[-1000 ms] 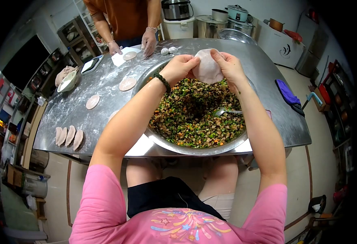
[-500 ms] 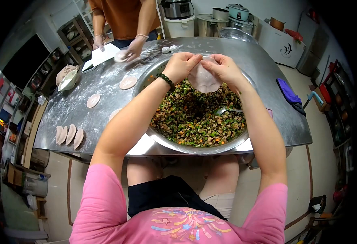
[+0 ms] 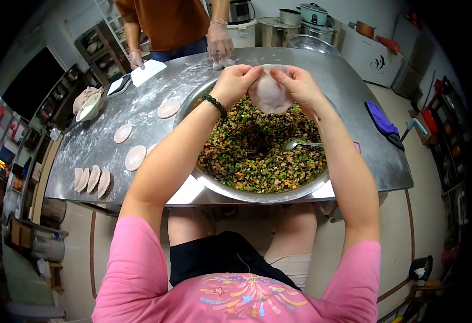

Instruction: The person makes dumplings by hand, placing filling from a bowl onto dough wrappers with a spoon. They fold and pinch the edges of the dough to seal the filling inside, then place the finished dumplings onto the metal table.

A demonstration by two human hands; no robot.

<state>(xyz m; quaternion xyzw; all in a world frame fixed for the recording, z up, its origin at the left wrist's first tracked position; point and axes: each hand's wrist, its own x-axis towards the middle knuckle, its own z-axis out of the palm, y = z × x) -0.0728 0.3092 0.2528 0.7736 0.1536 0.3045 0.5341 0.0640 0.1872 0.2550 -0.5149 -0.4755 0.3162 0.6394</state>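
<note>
Above the far side of a wide metal bowl [image 3: 249, 195], my left hand [image 3: 241, 83] and my right hand [image 3: 300, 89] pinch the upper edge of a pale dumpling wrapper [image 3: 271, 94]. It hangs between my fingers with a bulge in its middle; whether filling lies inside is hidden. Under my hands, the bowl holds chopped filling [image 3: 263, 167] of green, brown and orange bits, with a hollow in the middle. A metal spoon [image 3: 295, 145] rests in the filling at the right.
Flat dough rounds [image 3: 135, 158] lie on the floured steel table [image 3: 354, 161] to the left, one partly behind my forearm. Several folded dumplings [image 3: 104, 183] stand in a row. Across the table, a co-worker's hand [image 3: 220, 43] reaches down; the other holds a white board [image 3: 149, 72].
My hands have raised the wrapper slightly. The co-worker's hand has moved right, from a dough round by the white board to the small dough balls. Another dough round now lies near my left forearm.
</note>
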